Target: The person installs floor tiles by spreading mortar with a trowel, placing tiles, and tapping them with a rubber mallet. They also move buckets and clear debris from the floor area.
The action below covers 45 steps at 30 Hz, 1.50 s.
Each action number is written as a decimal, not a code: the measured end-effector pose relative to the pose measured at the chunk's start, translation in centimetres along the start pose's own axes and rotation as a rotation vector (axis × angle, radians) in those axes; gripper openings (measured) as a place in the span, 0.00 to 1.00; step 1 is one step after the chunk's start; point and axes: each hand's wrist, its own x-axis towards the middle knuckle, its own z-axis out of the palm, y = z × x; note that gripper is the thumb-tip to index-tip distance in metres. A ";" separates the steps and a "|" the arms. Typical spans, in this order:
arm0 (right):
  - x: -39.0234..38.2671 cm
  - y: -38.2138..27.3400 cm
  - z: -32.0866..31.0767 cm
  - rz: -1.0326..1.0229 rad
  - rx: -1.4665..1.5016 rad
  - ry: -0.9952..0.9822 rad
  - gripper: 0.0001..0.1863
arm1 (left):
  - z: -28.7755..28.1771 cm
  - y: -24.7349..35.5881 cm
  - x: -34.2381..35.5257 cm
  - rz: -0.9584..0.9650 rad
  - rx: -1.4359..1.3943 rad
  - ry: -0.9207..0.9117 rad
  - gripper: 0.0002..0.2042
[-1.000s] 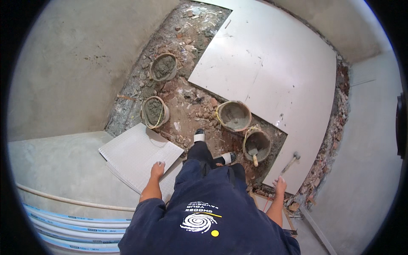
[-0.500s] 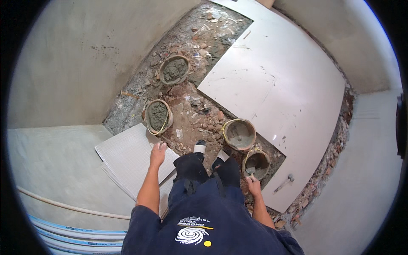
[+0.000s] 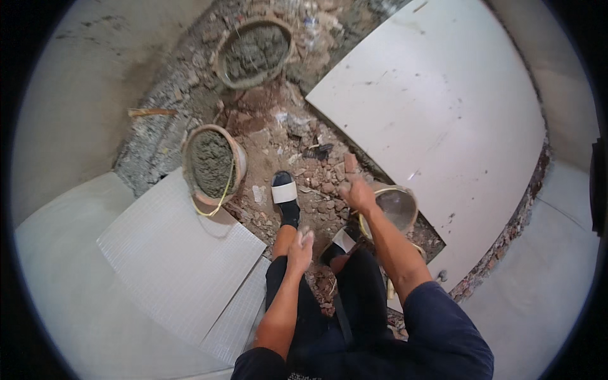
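My left hand point(image 3: 300, 253) hovers above my left knee, its fingers drawn together, with nothing visible in them. Farther forward, my right hand point(image 3: 359, 194) is at the left rim of a bucket point(image 3: 399, 209) with a yellow handle and a grey wet inside. Its fingers look curled, and whatever they may hold is hidden. Just beyond that hand lies a reddish piece of brick point(image 3: 351, 163) on the rubble; I cannot tell whether they touch. Under my right forearm a second bucket is mostly covered, with only a bit of yellow handle and a light tool handle point(image 3: 390, 289) showing.
Two buckets of grey mortar stand at the left point(image 3: 212, 163) and far left point(image 3: 255, 52). Large pale tiles point(image 3: 430, 107) cover the right side. A gridded tile stack point(image 3: 177, 253) leans by the left wall. Broken rubble point(image 3: 316, 174) surrounds my sandalled feet.
My right hand has let go of the tool handle in the near right bucket and moved forward. My left hand has come away from the left bucket toward my knee. My view has shifted lower and closer.
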 end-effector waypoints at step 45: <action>-31.6 -12.5 -28.9 0.050 0.645 0.374 0.16 | -5.2 20.9 -24.8 0.578 0.019 0.370 0.17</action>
